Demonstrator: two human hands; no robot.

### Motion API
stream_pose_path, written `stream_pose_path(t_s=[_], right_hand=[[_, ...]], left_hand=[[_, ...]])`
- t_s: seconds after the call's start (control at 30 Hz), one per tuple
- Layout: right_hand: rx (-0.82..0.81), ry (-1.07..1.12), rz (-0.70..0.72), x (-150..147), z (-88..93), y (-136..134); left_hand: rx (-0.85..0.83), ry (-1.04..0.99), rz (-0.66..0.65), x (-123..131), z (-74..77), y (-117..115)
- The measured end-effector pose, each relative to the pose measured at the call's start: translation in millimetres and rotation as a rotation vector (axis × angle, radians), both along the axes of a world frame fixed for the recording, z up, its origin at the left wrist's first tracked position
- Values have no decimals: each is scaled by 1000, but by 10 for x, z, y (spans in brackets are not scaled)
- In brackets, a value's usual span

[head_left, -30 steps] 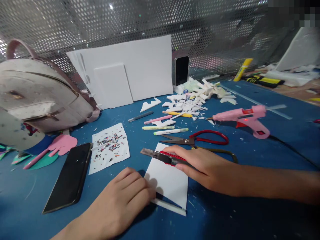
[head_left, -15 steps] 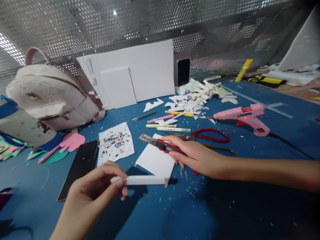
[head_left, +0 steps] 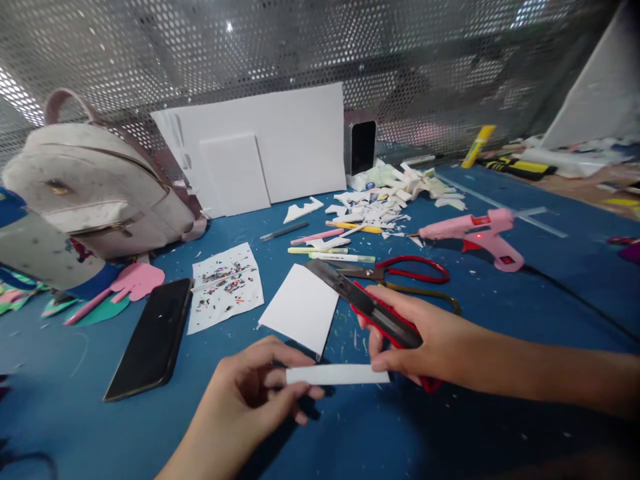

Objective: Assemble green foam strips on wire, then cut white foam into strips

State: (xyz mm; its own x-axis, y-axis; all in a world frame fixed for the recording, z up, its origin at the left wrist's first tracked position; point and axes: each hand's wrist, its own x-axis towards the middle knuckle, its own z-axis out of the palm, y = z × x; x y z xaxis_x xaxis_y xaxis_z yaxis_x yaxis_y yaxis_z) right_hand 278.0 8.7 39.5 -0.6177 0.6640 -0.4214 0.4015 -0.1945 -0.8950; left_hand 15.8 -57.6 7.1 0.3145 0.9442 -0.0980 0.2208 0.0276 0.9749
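My left hand [head_left: 265,393] pinches the left end of a narrow white strip [head_left: 340,375], perhaps foam board, held level above the blue table. In my right hand [head_left: 415,333] is a red and black utility knife [head_left: 373,303], its tip pointing up and left. The right thumb touches the strip's right end. Just beyond the strip lies a white square of board [head_left: 300,307], flat on the table. Behind the knife are scissors [head_left: 415,267] with a red handle and an olive one.
A pink glue gun [head_left: 475,237] with a lit red light lies at right, its cord trailing. White scraps [head_left: 380,207] and several pens lie behind. At left are a black phone [head_left: 150,340], a paper [head_left: 227,287] with small bits, and a backpack [head_left: 95,187]. White boards [head_left: 305,147] lean at the back.
My left hand has moved right with the strip, which has turned its broad face up. The right hand has come down and nearer with the utility knife, and its thumb now meets the strip.
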Motion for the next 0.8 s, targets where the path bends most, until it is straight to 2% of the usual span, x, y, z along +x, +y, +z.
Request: stream_pose_path(t_s=[0.13, 0.17, 0.23, 0.33, 0.5, 0.6, 0.73, 0.8], right_hand=[[158, -188, 52, 118, -34, 0], [241, -222, 70, 147, -46, -2], [420, -248, 100, 206, -63, -14], [585, -208, 122, 292, -71, -52], [624, -109, 53, 441, -89, -164], [533, -48, -45, 560, -111, -201], [297, 124, -22, 629, -100, -172], [294, 153, -76, 587, -80, -153]], left_hand=[[666, 418, -190, 45, -25, -61], [786, 495, -199, 47, -29, -71], [900, 594, -184, 50, -33, -83], [887, 679, -183, 53, -53, -83], [931, 719, -168, 55, -135, -70], [842, 739, -240, 81, -116, -39], [717, 741, -298, 131, -7, 61], [701, 763, -301, 144, 38, 121]])
